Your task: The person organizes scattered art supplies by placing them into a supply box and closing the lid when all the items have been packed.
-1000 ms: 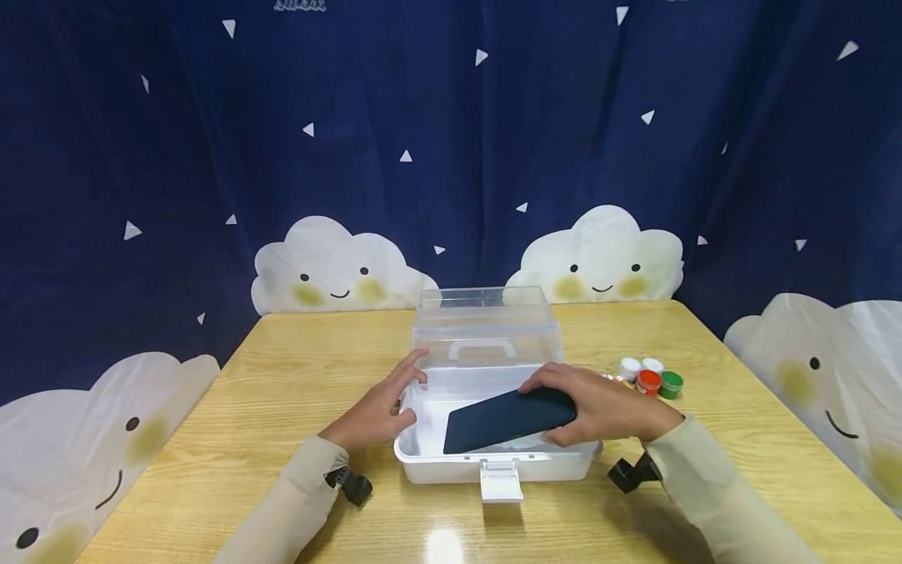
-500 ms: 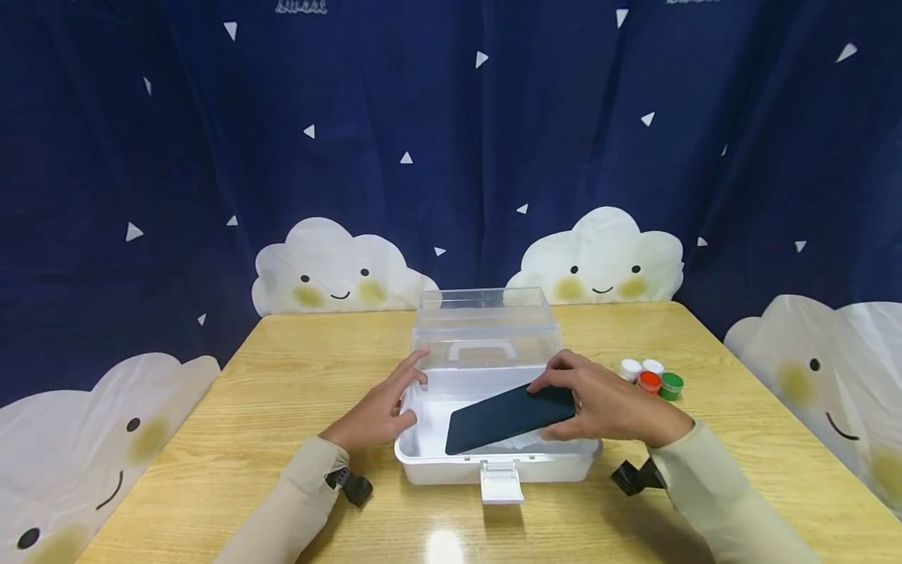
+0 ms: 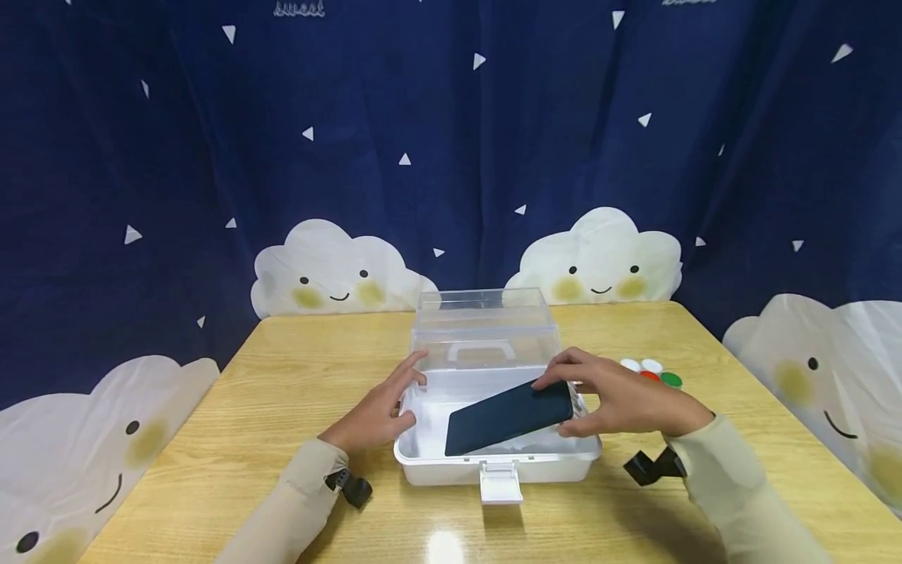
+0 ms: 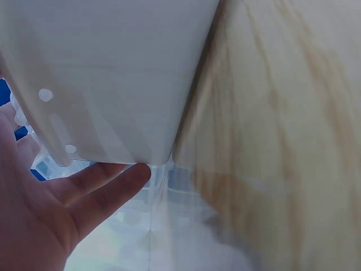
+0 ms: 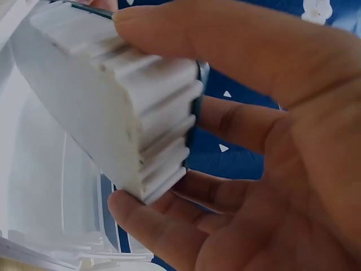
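the right hand (image 3: 627,398) is clamped on the right end of a dark flat case (image 3: 503,419), pinched between thumb and fingers; white ridges show on the case in the right wrist view. the case slants across the white box (image 3: 440,474), in or just over it, though whether its lower left end touches the box floor i cannot tell. the left hand (image 3: 375,413), fingers apart, touches the left side of the box. the clear lid (image 3: 486,323) stands tipped back, and a latch (image 3: 501,487) hangs at the front. right of the box, white-, red- and green-topped jars (image 3: 671,380) sit on the wooden bench (image 3: 317,348), before a navy curtain (image 3: 366,94)
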`<state>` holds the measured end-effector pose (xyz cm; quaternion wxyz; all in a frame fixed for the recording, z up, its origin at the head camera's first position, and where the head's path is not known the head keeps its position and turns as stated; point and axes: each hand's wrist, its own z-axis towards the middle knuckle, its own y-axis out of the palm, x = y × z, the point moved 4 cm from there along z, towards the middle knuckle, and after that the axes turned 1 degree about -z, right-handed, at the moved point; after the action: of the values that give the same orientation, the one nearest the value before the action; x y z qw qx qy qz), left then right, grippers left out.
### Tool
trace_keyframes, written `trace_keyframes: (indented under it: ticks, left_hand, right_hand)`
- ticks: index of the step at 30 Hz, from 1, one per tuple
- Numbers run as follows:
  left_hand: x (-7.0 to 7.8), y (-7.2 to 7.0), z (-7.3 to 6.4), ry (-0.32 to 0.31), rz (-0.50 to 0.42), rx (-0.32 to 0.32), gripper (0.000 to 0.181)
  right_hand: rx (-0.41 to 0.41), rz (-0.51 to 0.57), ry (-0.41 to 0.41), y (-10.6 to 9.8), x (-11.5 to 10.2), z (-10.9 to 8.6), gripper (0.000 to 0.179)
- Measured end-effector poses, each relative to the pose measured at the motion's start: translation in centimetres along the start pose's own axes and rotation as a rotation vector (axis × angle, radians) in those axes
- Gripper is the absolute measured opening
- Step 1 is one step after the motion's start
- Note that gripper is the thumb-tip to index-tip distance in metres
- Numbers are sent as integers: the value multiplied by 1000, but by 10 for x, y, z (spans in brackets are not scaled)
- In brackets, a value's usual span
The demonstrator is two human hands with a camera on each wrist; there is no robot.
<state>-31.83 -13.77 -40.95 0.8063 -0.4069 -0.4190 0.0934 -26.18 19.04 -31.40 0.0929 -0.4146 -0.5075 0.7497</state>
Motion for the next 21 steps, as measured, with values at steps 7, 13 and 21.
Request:
trace_keyframes:
  ticks: [7,13,21]
  left_hand:
    - [-1,2,-1,6,-7,4,42]
    - [-1,2,0,10,8,5,42]
    - [-1,2,0,11,14,6,42]
  right_hand:
    - [-12,104,12,-5,6,-3,51]
    - [42,167,44,-7,9,-2,59]
    - [60,129,37,-5,7,0,65]
